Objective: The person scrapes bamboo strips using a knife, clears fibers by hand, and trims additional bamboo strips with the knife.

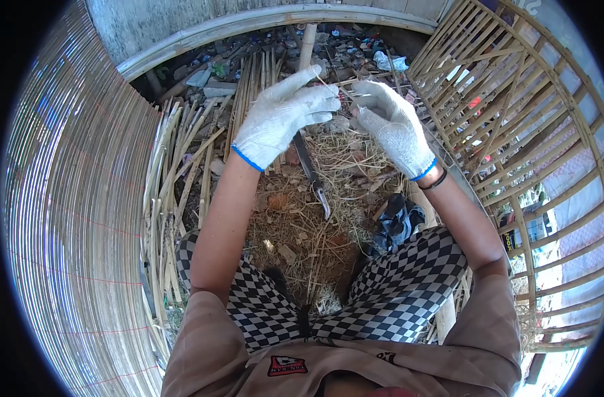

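rubble, dry straw [345, 155] and broken stone cover the ground up to a pale wall [249, 20] at twelve o'clock. out in front, just above the middle of the view toward twelve, a thin bamboo strip [322, 81] spans the gap between two gloved hands. as far as i can judge, work on it is partway: it is already a separate, slender piece, yet not laid down, and whether it counts as finished cannot be told. it looks pale, narrow and fairly straight, its ends lost among the fingers.

the left hand [288, 109] comes in from eleven o'clock, fingers loosely bent; the right hand [388, 122], at one o'clock, is half curled toward it. both wear white knit gloves with blue cuffs. one or both must be gripping the strip, but which fingers close on it i cannot tell.

below the left hand, a dark, slim knife [306, 162] points toward six o'clock, its upper end hidden by the glove. loose bamboo slats [161, 159] lie at ten o'clock, seemingly unworked; a black plastic bag [398, 221] sits at four. farther out, a bamboo blind [77, 198] with red threads fills nine o'clock, and an already assembled slatted bamboo frame [523, 142] stands at two.
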A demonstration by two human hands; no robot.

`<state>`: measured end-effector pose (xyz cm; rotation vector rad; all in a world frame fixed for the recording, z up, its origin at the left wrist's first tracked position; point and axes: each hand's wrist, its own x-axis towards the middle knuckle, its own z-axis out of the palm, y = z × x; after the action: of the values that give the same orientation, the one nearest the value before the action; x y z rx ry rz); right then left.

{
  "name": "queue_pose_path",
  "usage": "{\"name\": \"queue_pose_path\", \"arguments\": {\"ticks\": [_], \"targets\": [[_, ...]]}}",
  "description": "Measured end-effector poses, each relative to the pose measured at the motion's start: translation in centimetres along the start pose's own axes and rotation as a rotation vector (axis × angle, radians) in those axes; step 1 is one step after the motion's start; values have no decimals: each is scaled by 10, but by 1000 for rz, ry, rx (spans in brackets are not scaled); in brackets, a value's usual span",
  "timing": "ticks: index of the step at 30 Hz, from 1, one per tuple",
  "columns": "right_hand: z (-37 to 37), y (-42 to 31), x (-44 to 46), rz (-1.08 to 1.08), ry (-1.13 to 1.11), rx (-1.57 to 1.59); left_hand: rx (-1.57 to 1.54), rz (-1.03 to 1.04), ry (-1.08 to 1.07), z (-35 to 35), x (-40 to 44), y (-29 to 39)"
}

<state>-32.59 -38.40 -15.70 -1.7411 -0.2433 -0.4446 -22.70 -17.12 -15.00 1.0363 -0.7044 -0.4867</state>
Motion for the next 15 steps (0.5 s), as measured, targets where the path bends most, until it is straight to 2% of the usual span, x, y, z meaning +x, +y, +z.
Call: {"name": "queue_pose_path", "arguments": {"ticks": [1, 8, 15], "targets": [[0, 1, 1, -27, -1, -26, -198, -36, -52, -4, 3, -2], [-2, -10, 0, -67, 42, -155, -228, -45, -128, -6, 2, -12], [1, -20, -3, -94, 78, -479, -271, -115, -201, -3, 4, -25]]}}
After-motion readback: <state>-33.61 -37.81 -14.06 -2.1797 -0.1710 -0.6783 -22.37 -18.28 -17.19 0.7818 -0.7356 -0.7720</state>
